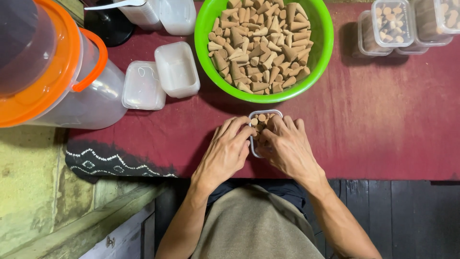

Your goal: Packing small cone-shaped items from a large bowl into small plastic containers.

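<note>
The left hand (224, 152) and the right hand (286, 146) are meeting over a small clear box (262, 115) of tan cones, on the red cloth (383, 120) just below the green bowl (205, 29). The fingers are lying loosely curved, touching the box and cones; a firm grip I cannot tell.

Pretty even, soft daylight-ish lighting here, nothing blown out. The round bright green plastic bowl (316, 57) threw a soft shadow down onto the dark red cloth-covered worktop (383, 129). The big clear plastic jug with the orange lid (52, 76) sat blurry and stretched at the left edge. The centre was sharp.
</note>
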